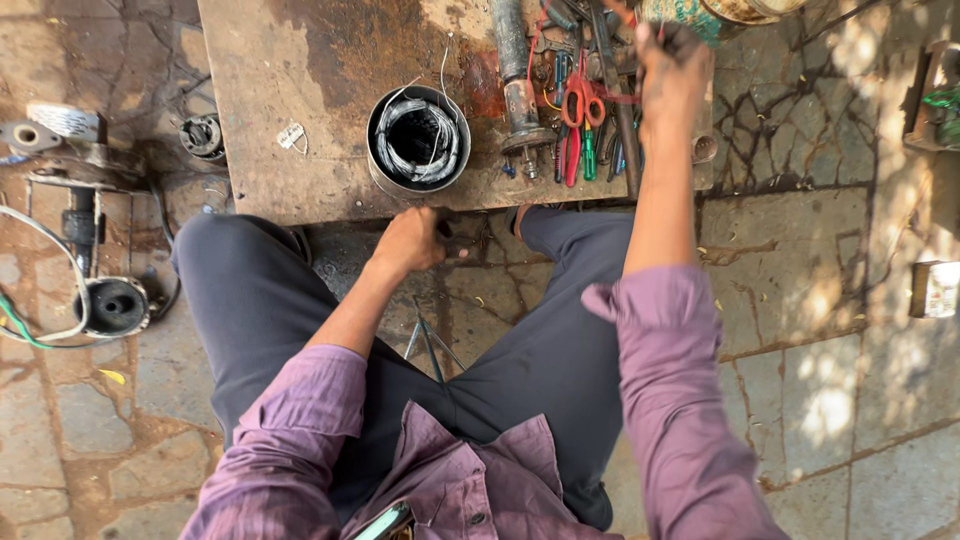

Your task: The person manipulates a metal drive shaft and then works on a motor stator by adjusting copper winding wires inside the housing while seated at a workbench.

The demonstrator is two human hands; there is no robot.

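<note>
A round metal motor stator [418, 140] with grey wire windings stands on the rusty worktable [300, 120], near its front edge. My left hand [412, 240] is just below that edge, fingers curled around a small dark object that I cannot make out. My right hand [672, 72] reaches over the table's right side into a heap of tools, its fingers closed among them; what it grips is hidden. Orange-handled scissors [577, 100] and red and green handled tools lie right beside it.
A rusty steel shaft [516, 75] lies on the table left of the scissors. Motor parts and a black round housing [113, 305] with white cable sit on the stone floor at left. A green can [690, 15] stands at the table's far right.
</note>
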